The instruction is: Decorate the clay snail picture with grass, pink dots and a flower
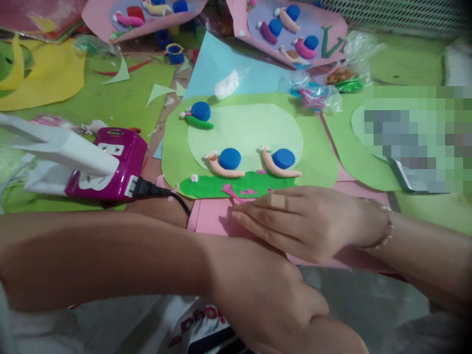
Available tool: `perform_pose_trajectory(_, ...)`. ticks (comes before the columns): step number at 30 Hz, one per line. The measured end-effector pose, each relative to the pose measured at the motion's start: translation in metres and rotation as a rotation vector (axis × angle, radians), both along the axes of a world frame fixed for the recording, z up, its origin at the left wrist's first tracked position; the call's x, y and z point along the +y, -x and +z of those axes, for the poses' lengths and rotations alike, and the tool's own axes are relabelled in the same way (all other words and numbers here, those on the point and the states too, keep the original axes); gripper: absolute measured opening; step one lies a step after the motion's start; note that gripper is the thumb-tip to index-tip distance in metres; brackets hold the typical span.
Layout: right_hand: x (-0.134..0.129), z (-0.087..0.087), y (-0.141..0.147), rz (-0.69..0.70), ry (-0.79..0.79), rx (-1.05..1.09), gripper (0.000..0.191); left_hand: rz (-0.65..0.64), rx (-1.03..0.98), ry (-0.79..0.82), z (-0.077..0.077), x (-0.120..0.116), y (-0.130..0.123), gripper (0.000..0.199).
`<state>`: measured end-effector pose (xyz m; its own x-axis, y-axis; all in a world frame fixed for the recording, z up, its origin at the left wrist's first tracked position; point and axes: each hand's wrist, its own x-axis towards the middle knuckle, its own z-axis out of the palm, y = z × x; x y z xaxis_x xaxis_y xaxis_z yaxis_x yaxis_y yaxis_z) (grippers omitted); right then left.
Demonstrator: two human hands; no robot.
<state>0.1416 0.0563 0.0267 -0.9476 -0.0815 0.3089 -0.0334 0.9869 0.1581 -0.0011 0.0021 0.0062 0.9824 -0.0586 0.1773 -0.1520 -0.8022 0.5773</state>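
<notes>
Green clay (241, 183) lies flattened beside the right hand (306, 219), fingers pressed together, left hand (273, 290) curled.

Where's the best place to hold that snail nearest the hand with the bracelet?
Probably its blue shell, pinched by opposite edges, coming from the far side, over the pale green paper: it is round and broad, while the peach body is slim and curved.

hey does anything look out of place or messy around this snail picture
A little. Loose pale green paper scraps lie beyond the upper left of the green card, looking like stray offcuts. The purple power strip, with a black plug in it, also seems oddly close to the craft work.
</notes>
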Motion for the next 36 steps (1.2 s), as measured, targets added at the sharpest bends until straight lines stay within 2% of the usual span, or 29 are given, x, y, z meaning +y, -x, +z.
perform_pose_trajectory(11, 0.0002, -0.0004, -0.0013, 0.000, -0.043, -0.027, 0.026, -0.026, 0.023, -0.071, 0.0026, -0.0003, -0.0001, 0.018)
perform_pose_trajectory(17, 0.0004, -0.0003, -0.0031, 0.008, -0.026, 0.043, 0.024, -0.059, 0.025, -0.094, 0.0051, 0.0023, -0.0002, 0.016)
perform_pose_trajectory(21, 0.0008, -0.0004, -0.0052, -0.034, -0.011, 0.015, 0.026, -0.083, 0.084, -0.026, 0.0064, 0.0024, -0.0022, 0.017)
perform_pose_trajectory(22, 0.0010, -0.0007, -0.0052, -0.039, -0.005, 0.001, 0.027, -0.048, 0.117, -0.015, 0.0063, 0.0021, -0.0023, 0.016)
perform_pose_trajectory(26, 0.0011, -0.0029, -0.0023, -0.035, -0.001, -0.019, 0.029, 0.030, 0.002, 0.006, 0.0035, 0.0007, -0.0007, 0.016)
perform_pose_trajectory(32, 0.0007, -0.0031, -0.0010, 0.004, -0.014, -0.021, 0.027, 0.006, 0.063, 0.008, 0.0033, 0.0005, -0.0001, 0.015)
perform_pose_trajectory(36, 0.0019, -0.0032, -0.0041, -0.039, -0.026, -0.016, 0.026, -0.011, 0.089, 0.007, 0.0071, 0.0012, -0.0005, 0.015)
